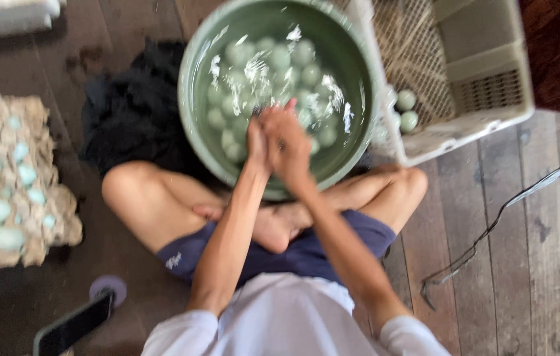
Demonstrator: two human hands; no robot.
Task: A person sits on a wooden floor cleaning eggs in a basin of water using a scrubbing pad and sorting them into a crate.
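I sit cross-legged on a wooden floor with a green basin (197, 79) of water between my knees. Several pale green eggs (280, 59) lie under the water. My left hand (257, 145) and my right hand (288, 142) are pressed together over the near side of the basin, fingers closed. Motion blur hides whatever may be between them.
A stacked cardboard egg tray (10, 178) with several pale blue-green eggs sits at my left. A white plastic crate (477, 72) with two eggs (406, 109) stands at the right of the basin. Black cloth (128, 105), a phone (72, 323) and a cable (491, 227) lie on the floor.
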